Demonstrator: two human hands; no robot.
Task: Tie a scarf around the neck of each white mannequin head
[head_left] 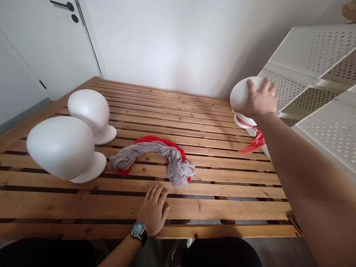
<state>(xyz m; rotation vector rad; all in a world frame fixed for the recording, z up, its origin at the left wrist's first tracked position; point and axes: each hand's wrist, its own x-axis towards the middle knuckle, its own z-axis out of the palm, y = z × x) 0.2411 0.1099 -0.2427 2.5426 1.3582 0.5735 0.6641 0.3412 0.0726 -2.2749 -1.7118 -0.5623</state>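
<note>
**One head wearing red, two bare, and a grey scarf lying between**

Of the three white foam mannequin heads, only one carries any fabric so far. That dressed head [239, 93] stands at the far right corner of the slatted pine worktop [221, 204], with a red scarf [253, 143] wrapped at its neck and the loose end trailing toward the edge. No knot can be made out. The right hand [257, 99] sits over the crown with its fingers spread wide across the curve; whether it is gripping or only steadying, I cannot tell.

The other two stand bare at the left of the worktop, each on a round foot: the nearer head [58, 147] and, just behind it, the farther head [88, 109]. Toward the middle, a grey scarf [151, 151] lies in a loose arch over a red cloth [152, 139], both untied and touching neither head.

The left hand [154, 210], a wristwatch [138, 231] on its wrist, rests on the slats just short of the grey scarf, its fingers open and holding nothing. White perforated shelving [324, 67] rises behind the dressed head, almost beside it — nothing hangs on it that the view shows.
</note>
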